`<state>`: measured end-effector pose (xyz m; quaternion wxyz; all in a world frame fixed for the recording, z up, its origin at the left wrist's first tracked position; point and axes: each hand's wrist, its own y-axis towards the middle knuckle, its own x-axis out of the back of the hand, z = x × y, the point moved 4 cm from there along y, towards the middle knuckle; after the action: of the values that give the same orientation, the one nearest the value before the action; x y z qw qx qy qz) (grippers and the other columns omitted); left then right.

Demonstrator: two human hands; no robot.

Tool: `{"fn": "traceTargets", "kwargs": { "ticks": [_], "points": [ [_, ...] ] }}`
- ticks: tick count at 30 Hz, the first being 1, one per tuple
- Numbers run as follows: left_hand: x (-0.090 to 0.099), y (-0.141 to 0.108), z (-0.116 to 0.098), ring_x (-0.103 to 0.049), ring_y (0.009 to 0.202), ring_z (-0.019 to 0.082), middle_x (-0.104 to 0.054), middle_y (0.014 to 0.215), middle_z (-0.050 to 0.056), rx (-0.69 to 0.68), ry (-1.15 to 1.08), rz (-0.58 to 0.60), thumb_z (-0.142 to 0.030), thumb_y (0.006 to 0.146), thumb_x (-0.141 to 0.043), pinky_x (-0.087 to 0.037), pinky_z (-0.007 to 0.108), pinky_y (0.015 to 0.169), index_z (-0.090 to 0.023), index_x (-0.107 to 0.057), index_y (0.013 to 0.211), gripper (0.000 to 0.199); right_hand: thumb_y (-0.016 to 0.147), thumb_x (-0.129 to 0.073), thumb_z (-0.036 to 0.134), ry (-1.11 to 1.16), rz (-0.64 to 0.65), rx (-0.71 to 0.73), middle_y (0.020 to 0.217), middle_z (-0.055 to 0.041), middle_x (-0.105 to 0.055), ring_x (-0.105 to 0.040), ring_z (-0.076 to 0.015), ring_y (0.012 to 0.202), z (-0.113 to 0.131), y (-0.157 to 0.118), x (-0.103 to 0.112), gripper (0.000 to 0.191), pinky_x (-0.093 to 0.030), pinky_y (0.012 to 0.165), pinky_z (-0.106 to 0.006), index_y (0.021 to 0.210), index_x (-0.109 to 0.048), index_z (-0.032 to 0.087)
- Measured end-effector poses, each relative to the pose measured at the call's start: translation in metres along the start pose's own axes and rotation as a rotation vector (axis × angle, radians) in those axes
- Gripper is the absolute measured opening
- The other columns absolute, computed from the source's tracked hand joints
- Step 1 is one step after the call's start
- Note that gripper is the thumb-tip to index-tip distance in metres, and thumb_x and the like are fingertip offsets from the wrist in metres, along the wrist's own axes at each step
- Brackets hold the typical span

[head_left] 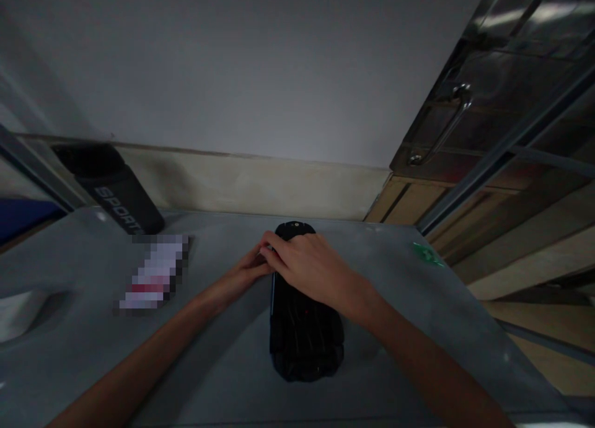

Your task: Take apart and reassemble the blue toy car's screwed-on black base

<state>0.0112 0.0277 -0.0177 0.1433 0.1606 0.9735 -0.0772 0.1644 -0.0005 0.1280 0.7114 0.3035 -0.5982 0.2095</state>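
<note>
A long black object (307,338), which looks like a toy car with its underside up, lies lengthwise on the grey table before me. Its far end is rounded and has a small light spot. My right hand (309,264) lies across its far half, fingers bent toward the left and hiding part of it. From the left, my left hand (253,264) reaches the object's far left side. The fingertips of both hands come together there in a pinch. Whatever is between them is hidden.
At the back left a dark bottle (121,189) marked SPORT leans. A blurred-out flat item (155,273) lies near it, and a white object (21,313) sits at the left edge. A small green packet (427,253) rests at the right edge of the table (395,378). Behind rises a wall.
</note>
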Motion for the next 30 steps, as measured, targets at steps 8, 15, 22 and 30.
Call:
{"fn": "traceTargets", "kwargs": {
  "ticks": [8, 15, 22, 30],
  "points": [
    [0.001, 0.0, 0.001, -0.058, 0.146, 0.036, -0.077, 0.138, 0.01, -0.022, 0.095, 0.026, -0.044, 0.081, -0.092, -0.042, 0.045, 0.125, -0.023, -0.076, 0.125, 0.052, 0.113, -0.051, 0.019, 0.135, 0.005, 0.162, 0.104, -0.0062, -0.079, -0.071, -0.0209, 0.096, 0.0, -0.001, 0.0, 0.024, -0.047, 0.087, -0.034, 0.13, -0.068, 0.022],
    [0.003, 0.005, 0.004, -0.06, 0.144, 0.036, -0.077, 0.138, 0.009, -0.052, 0.062, 0.046, -0.043, 0.078, -0.094, -0.041, 0.045, 0.125, -0.026, -0.073, 0.13, 0.059, 0.112, -0.054, 0.028, 0.062, -0.005, 0.057, 0.095, -0.0066, -0.079, -0.071, -0.022, 0.085, -0.002, 0.0, 0.002, 0.022, -0.045, 0.077, -0.034, 0.121, -0.073, 0.02],
    [0.005, 0.003, 0.005, -0.062, 0.137, 0.034, -0.079, 0.127, 0.006, -0.058, 0.113, 0.036, -0.046, 0.082, -0.089, -0.043, 0.045, 0.123, -0.024, -0.076, 0.117, 0.043, 0.112, -0.054, 0.019, 0.165, 0.003, 0.18, 0.105, -0.0051, -0.08, -0.071, -0.0193, 0.093, -0.001, 0.002, -0.003, 0.022, -0.045, 0.081, -0.032, 0.126, -0.071, 0.022],
    [0.001, 0.001, 0.0, -0.062, 0.141, 0.036, -0.077, 0.134, 0.009, -0.039, 0.065, 0.043, -0.041, 0.078, -0.093, -0.044, 0.046, 0.123, -0.026, -0.073, 0.132, 0.059, 0.11, -0.055, 0.029, 0.067, -0.022, 0.068, 0.096, -0.0075, -0.08, -0.072, -0.0218, 0.084, 0.0, -0.001, 0.0, 0.023, -0.044, 0.075, -0.034, 0.123, -0.071, 0.019]
  ]
}}
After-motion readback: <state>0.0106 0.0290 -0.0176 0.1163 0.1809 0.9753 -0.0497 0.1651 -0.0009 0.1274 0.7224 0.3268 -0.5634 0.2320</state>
